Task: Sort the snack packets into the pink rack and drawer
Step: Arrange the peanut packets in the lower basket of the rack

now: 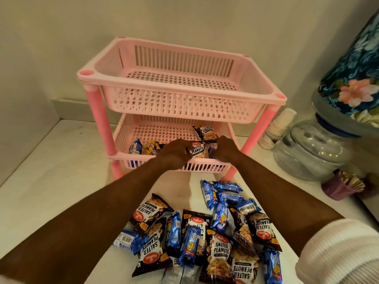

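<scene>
Pink rack (pixel 180 95) stands on a white counter (pixel 51 181), against a pale wall (pixel 184 17). Two tiers. Top basket (pixel 205 64) holds nothing visible.

Both hands reach over the front rim of the bottom basket (pixel 127 130). Left hand (pixel 174 153): fingers curled against the left edge of a salted peanuts packet (pixel 198 150), gripping it inside the basket. Right hand (pixel 225 149): fingers curled onto a blue packet (pixel 212 151) just right of that peanut packet; most of the blue packet is hidden by the hand. A second peanuts packet (pixel 205 132) lies behind them, toward the back of the basket. At the basket's left end: a blue biscuit packet (pixel 135 147) and, beside it, a yellow-and-blue packet (pixel 152 148).

In front of the rack, between the forearms, a loose pile of packets (pixel 205 232) lies on the counter: dark peanut bags mixed with blue biscuit wraps, overlapping.

Right of the rack: a stack of paper cups (pixel 282 121) tilted on its side, a clear glass jar (pixel 311 152), a floral-covered object (pixel 354 74) above it, and a purple holder (pixel 340 187) with folded papers.
</scene>
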### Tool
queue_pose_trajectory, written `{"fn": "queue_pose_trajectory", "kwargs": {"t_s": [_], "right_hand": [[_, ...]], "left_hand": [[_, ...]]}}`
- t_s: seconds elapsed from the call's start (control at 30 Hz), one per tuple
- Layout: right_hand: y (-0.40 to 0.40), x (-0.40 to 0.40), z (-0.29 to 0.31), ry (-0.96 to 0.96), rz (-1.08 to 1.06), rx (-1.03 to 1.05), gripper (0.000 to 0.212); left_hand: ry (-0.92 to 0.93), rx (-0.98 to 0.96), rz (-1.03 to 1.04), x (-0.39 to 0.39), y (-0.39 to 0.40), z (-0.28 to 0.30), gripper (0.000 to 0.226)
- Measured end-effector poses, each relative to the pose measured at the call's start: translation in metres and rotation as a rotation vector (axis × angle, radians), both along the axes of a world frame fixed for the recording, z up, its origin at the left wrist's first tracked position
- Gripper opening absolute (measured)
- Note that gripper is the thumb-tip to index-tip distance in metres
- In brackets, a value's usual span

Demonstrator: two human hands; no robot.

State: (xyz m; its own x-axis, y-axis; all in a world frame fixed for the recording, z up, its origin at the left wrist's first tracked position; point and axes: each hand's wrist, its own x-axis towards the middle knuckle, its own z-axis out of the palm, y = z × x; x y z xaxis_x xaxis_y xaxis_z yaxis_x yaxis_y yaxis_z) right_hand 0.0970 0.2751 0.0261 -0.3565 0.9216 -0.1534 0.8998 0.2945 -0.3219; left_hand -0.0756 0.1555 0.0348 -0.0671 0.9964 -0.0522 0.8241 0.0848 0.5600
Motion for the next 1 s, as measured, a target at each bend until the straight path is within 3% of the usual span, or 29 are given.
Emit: {"fn": "queue_pose_trajectory", "kwargs": {"t_s": [0.1,0.27,0.37,0.5,0.7,0.87,1.0], "right_hand": [[-0.026,0.006,0.008,0.091,0.006,0.089,0.039],[-0.081,0.027,0.003,0.373,0.118,0.41,0.024],[-0.111,0.034,-0.01,0.425,0.157,0.433,0.022],[-0.138,0.044,-0.043,0.342,0.162,0.33,0.015],[-0.148,0.056,-0.08,-0.052,0.136,0.181,0.053],[-0.144,0.053,-0.087,-0.105,0.178,0.156,0.049],[-0.141,0.046,-0.084,-0.077,0.18,0.134,0.042]], "left_hand": [[0.017,0.146,0.0,0.007,-0.023,0.0,0.03],[0.077,0.403,-0.001,0.017,-0.061,-0.011,0.028],[0.118,0.496,-0.018,0.018,-0.087,-0.028,0.022],[0.195,0.277,-0.018,0.009,-0.115,-0.063,0.024],[0.365,-0.162,0.141,-0.008,-0.141,-0.094,0.057],[0.401,-0.302,0.173,-0.017,-0.149,-0.099,0.066],[0.336,-0.261,0.224,-0.011,-0.154,-0.095,0.066]]}}
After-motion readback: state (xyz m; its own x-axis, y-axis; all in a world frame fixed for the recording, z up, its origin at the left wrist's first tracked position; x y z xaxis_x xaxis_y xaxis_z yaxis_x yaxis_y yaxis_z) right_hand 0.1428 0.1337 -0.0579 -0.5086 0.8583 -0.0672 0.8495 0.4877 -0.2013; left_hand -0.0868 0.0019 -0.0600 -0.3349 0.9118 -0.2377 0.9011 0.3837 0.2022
